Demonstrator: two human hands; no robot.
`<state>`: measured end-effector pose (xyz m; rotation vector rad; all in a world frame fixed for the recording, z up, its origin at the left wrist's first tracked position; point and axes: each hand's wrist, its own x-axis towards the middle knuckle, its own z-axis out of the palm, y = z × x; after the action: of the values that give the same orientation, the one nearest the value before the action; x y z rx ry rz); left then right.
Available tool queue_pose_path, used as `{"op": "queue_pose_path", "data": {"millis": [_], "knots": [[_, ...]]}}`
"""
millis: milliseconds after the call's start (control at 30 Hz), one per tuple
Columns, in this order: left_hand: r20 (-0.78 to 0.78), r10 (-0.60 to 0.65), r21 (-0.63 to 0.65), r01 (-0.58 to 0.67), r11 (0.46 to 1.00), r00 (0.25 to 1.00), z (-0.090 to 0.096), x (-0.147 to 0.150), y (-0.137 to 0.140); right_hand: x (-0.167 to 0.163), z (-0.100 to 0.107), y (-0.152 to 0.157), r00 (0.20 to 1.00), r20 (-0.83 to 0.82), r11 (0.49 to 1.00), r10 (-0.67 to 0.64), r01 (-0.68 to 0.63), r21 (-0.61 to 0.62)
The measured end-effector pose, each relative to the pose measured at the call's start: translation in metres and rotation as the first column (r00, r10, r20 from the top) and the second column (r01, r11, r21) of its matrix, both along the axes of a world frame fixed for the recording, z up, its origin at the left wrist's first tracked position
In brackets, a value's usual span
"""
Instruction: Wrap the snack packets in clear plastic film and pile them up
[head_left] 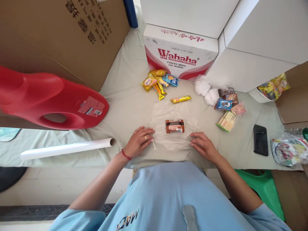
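Observation:
A sheet of clear plastic film (166,109) lies spread on the cloth in front of me, somewhat wrinkled. On its middle rests a brown wrapped snack (175,126) with a barcode label. My left hand (141,140), with a ring and a red cord bracelet, lies palm down at the film's left edge, fingers stretched out. At the right edge my right hand (203,146) touches the film with fingers apart and slightly bent. Neither hand touches the snack. Just beyond it is a yellow wrapped bar (181,99).
Yellow and blue snack packets (156,81) lie before a Wahaba carton (180,54). White crumpled bundles (208,91) and more packets (227,120) are right, near a phone (260,140). Leftward are a white film roll (67,148) and large red jug (53,99).

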<state>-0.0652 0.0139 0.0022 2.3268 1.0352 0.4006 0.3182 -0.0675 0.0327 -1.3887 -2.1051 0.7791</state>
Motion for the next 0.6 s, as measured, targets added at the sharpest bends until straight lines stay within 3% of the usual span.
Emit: {"op": "queue_pose_path", "data": {"millis": [100,200,333,400,467,533,567,600], "knots": [[0.117,0.115,-0.094,-0.105,0.990,0.986,0.004,0.006,0.013,0.002,0.023,0.028,0.990,-0.142,0.997,-0.023,0.012,-0.078],[0.122,0.275,-0.169,-0.253,0.953,0.954,0.006,0.013,0.023,0.002,0.029,0.058,0.962,-0.254,0.972,-0.097,0.036,-0.233],[0.059,0.420,-0.223,-0.398,0.890,0.905,0.005,0.024,0.029,-0.006,0.011,0.084,0.906,-0.265,0.825,-0.330,0.141,-0.548],[0.068,0.521,-0.223,-0.496,0.839,0.851,0.005,0.029,0.029,-0.011,0.000,0.088,0.895,-0.218,0.758,-0.389,0.177,-0.627],[0.135,0.664,-0.151,-0.647,0.747,0.735,0.008,0.033,0.024,-0.014,-0.008,0.087,0.898,-0.174,0.723,-0.404,0.197,-0.662],[0.260,0.759,0.003,-0.786,0.618,0.597,0.014,0.037,0.015,-0.015,-0.010,0.086,0.897,-0.156,0.714,-0.413,0.213,-0.667],[0.318,0.760,0.092,-0.817,0.570,0.566,0.017,0.041,0.008,-0.015,-0.010,0.085,0.896,-0.156,0.716,-0.416,0.218,-0.663],[0.357,0.730,0.179,-0.810,0.559,0.583,0.022,0.045,0.001,-0.015,-0.009,0.085,0.895,-0.158,0.722,-0.416,0.219,-0.656]]}}
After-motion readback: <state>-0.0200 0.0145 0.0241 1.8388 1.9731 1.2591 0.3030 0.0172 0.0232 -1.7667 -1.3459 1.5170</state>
